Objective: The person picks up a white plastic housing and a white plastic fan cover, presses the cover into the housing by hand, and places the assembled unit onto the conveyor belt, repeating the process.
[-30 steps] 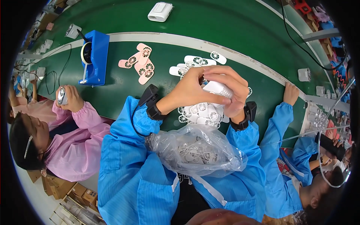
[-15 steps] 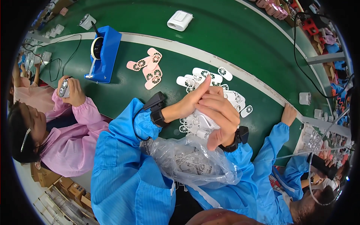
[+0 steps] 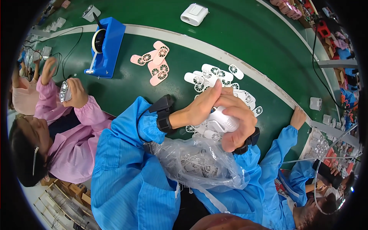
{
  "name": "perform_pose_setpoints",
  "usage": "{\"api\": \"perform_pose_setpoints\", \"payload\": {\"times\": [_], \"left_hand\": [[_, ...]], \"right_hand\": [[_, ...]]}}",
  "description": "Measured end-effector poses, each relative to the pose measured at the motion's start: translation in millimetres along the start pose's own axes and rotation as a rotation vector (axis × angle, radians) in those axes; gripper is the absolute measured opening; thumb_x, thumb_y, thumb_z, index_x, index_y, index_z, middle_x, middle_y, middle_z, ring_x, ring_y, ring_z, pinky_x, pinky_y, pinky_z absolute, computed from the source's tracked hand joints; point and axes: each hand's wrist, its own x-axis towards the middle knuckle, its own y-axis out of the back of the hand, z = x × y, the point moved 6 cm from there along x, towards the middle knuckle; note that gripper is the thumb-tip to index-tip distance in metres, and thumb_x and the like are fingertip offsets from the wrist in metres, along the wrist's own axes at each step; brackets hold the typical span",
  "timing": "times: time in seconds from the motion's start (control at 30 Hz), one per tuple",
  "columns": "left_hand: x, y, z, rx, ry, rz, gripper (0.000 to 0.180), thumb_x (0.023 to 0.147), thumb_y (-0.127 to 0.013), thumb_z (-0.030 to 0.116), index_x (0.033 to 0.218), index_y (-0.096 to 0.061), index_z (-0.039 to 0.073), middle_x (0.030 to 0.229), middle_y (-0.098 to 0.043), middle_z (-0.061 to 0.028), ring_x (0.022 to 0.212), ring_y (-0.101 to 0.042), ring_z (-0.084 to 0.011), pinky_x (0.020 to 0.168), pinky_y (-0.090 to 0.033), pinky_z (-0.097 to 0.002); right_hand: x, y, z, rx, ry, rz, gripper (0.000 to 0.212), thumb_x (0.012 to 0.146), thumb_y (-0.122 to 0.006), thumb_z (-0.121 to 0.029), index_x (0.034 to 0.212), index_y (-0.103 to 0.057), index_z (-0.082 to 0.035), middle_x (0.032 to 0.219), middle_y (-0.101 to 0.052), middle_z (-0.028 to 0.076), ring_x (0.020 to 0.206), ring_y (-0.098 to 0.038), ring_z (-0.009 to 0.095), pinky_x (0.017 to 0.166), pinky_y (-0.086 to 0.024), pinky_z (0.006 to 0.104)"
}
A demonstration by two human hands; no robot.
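Between my two hands sits a white plastic housing with ribbed slots on one side. My right hand is curled round it from the right, thumb low and fingers across the top. From the left, my left hand presses against it with the thumb pointing up; its other fingers are partly hidden. Under and beyond the hands lie white cover plates with spoked round grilles. A clear plastic bag of similar white grille pieces lies open just below my hands.
Pink grille plates lie to the left, near a blue tape dispenser. One white housing stands on the green belt beyond the pale rail. Co-workers sit on both sides; one in pink holds a device, another's hand rests at the rail.
The housing has turned in my hands, showing more of its ribbed side, and both hands have shifted slightly right in view. The co-worker in pink has raised the other hand.
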Motion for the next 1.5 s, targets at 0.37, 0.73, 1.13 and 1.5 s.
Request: {"api": "perform_pose_setpoints", "payload": {"times": [0.37,0.73,1.13,1.5], "left_hand": [[5.5,-2.1,-17.9,-0.481,0.129,0.103,0.08,0.11,-0.032,0.069,0.132,-0.058,-0.004,0.116,-0.065,-0.009,0.115,-0.061,-0.016,0.102,-0.048,-0.033],[9.0,-0.8,0.1,-0.045,0.211,-0.026,0.068,0.085,-0.09,0.026,0.135,-0.056,-0.003,0.097,-0.069,-0.0066,0.063,-0.066,-0.01,0.046,-0.049,-0.0238],[6.9,-9.9,8.2,-0.059,0.242,0.054,0.075,0.083,-0.092,0.026,0.137,-0.052,-0.005,0.094,-0.068,-0.0064,0.061,-0.064,-0.008,0.046,-0.047,-0.0211],[7.4,10.0,8.5,-0.305,0.143,0.022,0.045,0.102,-0.074,0.028,0.132,-0.05,0.005,0.098,-0.067,-0.0054,0.069,-0.065,-0.008,0.047,-0.046,-0.0217]], "right_hand": [[3.4,14.1,14.8,0.124,-0.425,0.083,0.113,0.088,-0.02,-0.095,0.114,-0.057,0.008,0.112,-0.071,0.029,0.106,-0.07,0.038,0.103,-0.052,0.0491],[-0.9,34.5,28.8,0.042,-0.604,0.19,0.125,0.088,-0.004,-0.096,0.119,-0.063,0.009,0.117,-0.071,0.023,0.107,-0.07,0.032,0.096,-0.056,0.0429],[-9.5,29.8,41.8,0.02,-0.5,0.063,0.116,0.093,-0.012,-0.092,0.119,-0.064,0.008,0.113,-0.071,0.021,0.107,-0.07,0.03,0.096,-0.056,0.0418],[0.4,35.4,34.0,0.079,-0.404,0.332,0.078,0.106,-0.046,-0.067,0.127,-0.062,0.006,0.125,-0.067,0.021,0.118,-0.067,0.028,0.106,-0.051,0.043]]}}
